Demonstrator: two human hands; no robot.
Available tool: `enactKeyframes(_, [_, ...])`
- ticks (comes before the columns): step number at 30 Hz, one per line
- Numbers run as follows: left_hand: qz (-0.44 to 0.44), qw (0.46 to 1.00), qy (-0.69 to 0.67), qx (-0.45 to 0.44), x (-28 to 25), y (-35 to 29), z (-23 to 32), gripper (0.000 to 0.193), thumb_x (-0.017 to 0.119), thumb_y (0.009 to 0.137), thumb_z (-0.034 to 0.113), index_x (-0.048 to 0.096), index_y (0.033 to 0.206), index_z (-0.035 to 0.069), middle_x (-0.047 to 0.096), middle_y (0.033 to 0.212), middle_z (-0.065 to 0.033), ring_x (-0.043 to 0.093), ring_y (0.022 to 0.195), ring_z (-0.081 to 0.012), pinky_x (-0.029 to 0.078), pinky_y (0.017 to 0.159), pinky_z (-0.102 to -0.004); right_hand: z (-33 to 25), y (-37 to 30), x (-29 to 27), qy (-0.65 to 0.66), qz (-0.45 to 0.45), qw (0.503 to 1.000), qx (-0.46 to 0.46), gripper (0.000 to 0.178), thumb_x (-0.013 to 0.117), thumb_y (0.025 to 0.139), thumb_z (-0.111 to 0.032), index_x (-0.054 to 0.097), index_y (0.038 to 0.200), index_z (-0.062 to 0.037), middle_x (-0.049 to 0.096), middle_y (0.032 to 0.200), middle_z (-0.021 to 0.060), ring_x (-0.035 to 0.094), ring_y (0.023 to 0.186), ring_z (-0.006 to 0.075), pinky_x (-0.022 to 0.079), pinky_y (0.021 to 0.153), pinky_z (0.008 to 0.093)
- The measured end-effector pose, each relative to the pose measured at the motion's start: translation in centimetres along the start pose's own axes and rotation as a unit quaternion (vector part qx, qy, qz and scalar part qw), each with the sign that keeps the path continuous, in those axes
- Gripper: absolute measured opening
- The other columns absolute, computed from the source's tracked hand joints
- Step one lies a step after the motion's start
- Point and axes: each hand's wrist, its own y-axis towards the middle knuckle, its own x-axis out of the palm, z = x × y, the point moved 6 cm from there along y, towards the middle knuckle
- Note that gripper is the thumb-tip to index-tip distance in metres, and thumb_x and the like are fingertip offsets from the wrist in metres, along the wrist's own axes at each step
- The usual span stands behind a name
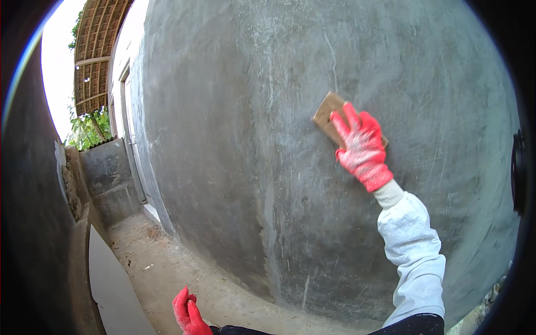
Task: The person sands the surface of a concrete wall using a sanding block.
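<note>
One red-gloved right hand (pixel 363 144) is clamped on a flat brown rectangular block (pixel 328 109), held at a slant against the grey plastered wall (pixel 206 139). Well apart, at the lower edge, the red-gloved left hand (pixel 190 317) has bent fingers; whether it grasps anything I cannot tell. A white sleeve (pixel 414 248) runs below the right hand. Leftward lie the dusty concrete floor (pixel 153 268), a pale panel (pixel 114 285) and, farther off, a tiled roof (pixel 100 34).

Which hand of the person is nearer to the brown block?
Right: the right hand grasps the brown block at the grey wall. The left hand is apart from it, lower and leftward, near the picture's lower edge.
</note>
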Motion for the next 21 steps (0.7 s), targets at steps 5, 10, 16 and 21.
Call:
enactKeyframes(5, [-0.061, 0.998, -0.027, -0.005, 0.3, -0.2, -1.3, 0.032, 0.054, 0.104, 0.011, 0.058, 0.134, 0.003, 0.064, 0.124, -0.0095, 0.062, 0.111, -0.0181, 0.048, 0.100, -0.0319, -3.2, -5.0, 2.8, -0.027, -0.104, 0.985, -0.134, 0.096, 0.077, 0.070, -0.045, 0.035, 0.154, -0.0273, 0.024, 0.163, 0.0083, 0.034, 0.136, 0.0368, 0.025, 0.118, 0.0505])
enactKeyframes(10, [-0.003, 0.997, -0.059, -0.040, -3.4, 0.4, -1.7, 0.034, 0.052, 0.105, 0.014, 0.056, 0.136, 0.003, 0.063, 0.126, -0.0097, 0.060, 0.114, -0.0194, 0.046, 0.102, -0.0331, 14.1, -1.7, -5.8, -0.069, 0.122, 0.969, 0.201, 0.096, 0.083, 0.066, -0.035, 0.041, 0.151, -0.0236, 0.032, 0.156, 0.0097, 0.048, 0.124, 0.0347, 0.041, 0.104, 0.0475])
enactKeyframes(16, [0.000, 0.993, -0.095, -0.066, -2.8, 1.9, -1.8, 0.034, 0.050, 0.106, 0.016, 0.055, 0.136, 0.002, 0.062, 0.127, -0.0118, 0.060, 0.115, -0.0208, 0.046, 0.103, -0.0340, 9.3, -4.2, -4.5, -0.075, 0.110, 0.978, 0.158, 0.093, 0.082, 0.065, -0.037, 0.045, 0.149, -0.0213, 0.033, 0.155, 0.0123, 0.045, 0.127, 0.0368, 0.040, 0.107, 0.0480])
enactKeyframes(21, [-0.081, 0.988, -0.120, -0.058, 2.0, 1.8, -1.0, 0.033, 0.050, 0.105, 0.015, 0.056, 0.136, 0.002, 0.062, 0.127, -0.0110, 0.060, 0.115, -0.0206, 0.046, 0.103, -0.0338, -4.8, -8.5, 3.5, -0.026, -0.134, 0.969, -0.205, 0.091, 0.076, 0.070, -0.049, 0.043, 0.151, -0.0249, 0.030, 0.159, 0.0113, 0.036, 0.135, 0.0357, 0.028, 0.116, 0.0497])
